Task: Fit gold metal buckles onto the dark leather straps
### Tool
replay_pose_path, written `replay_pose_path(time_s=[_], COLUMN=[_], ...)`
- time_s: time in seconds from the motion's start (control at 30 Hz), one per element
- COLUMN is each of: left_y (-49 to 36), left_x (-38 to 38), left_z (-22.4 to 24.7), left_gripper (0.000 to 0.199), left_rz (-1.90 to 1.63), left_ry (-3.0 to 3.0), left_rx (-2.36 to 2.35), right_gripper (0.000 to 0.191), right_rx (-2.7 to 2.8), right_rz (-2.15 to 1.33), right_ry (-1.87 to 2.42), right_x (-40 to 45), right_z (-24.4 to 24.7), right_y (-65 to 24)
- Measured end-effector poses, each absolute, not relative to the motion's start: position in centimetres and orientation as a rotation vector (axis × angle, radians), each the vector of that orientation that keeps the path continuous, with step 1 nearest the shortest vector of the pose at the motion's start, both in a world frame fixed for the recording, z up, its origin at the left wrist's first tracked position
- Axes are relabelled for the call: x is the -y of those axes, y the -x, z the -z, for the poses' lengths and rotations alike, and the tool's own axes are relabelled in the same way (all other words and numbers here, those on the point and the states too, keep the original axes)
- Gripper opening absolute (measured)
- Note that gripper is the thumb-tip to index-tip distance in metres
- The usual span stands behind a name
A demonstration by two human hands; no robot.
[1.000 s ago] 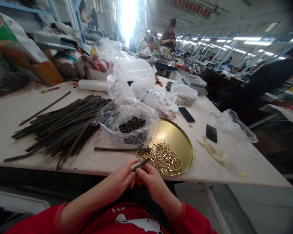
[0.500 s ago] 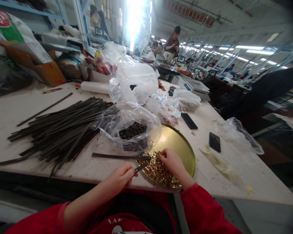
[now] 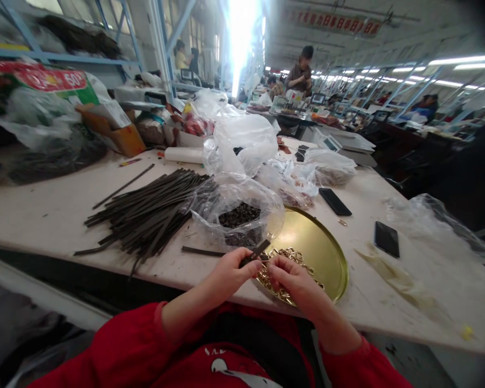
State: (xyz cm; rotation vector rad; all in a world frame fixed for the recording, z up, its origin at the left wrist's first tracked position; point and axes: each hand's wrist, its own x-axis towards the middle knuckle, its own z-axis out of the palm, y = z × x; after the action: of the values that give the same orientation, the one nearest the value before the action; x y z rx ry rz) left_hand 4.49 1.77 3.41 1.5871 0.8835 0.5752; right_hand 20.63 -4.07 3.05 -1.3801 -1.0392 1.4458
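Note:
My left hand (image 3: 230, 274) is closed on a short dark strip (image 3: 261, 248), whose end sticks out past the fingertips. Right beside it, my right hand (image 3: 296, 280) pinches a small gold metal loop, mostly hidden by the fingers, close to the strip. Both hands are over the near left edge of a round gold tray (image 3: 329, 237). A pile of gold metal loops (image 3: 295, 255) lies in the tray, partly behind my right hand. A longer dark strip (image 3: 202, 251) rests on the table left of my left hand.
An open clear plastic bag (image 3: 202, 215) of small dark pieces stands behind my hands. Many long dark strips (image 3: 145, 210) lie in a heap to the left. Two phones (image 3: 334, 201) and crumpled plastic (image 3: 440, 226) lie to the right. A person (image 3: 301, 75) stands far back.
My right hand has come up from the loop pile to meet my left hand. The left hand has moved right and up with its strip. The camera view has turned left.

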Motion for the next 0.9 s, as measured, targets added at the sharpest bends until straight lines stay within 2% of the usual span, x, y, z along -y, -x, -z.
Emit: replay_pose_path(time_s=[0.2, 0.33, 0.53, 0.7, 0.9], left_y=[-3.6, -3.2, -2.9, -2.9, -3.2], left_x=[-0.4, 0.0, 0.5, 0.6, 0.8], left_z=[-4.5, -4.9, -5.1, -5.0, -4.2], left_gripper=[0.018, 0.021, 0.023, 0.023, 0.015], left_rz=[-0.561, -0.574, -0.534, -0.499, -0.641], left_ry=[-1.568, -1.525, -1.414, -1.334, -1.597], left_rx=[-0.97, -0.991, -0.956, -0.938, -0.96], right_gripper=[0.028, 0.038, 0.023, 0.019, 0.01], right_rx=[1.057, 1.059, 1.078, 1.049, 0.978], right_rz=[-1.444, -1.362, -1.299, -1.288, -1.226], right_ry=[1.312, 1.253, 1.214, 1.184, 1.241], right_x=[5.3, 6.0, 6.2, 5.9, 5.1], right_z=[-2.8, -2.6, -3.0, -3.1, -2.6], right_y=[-18.6, -17.9, -17.2, -16.7, -16.3])
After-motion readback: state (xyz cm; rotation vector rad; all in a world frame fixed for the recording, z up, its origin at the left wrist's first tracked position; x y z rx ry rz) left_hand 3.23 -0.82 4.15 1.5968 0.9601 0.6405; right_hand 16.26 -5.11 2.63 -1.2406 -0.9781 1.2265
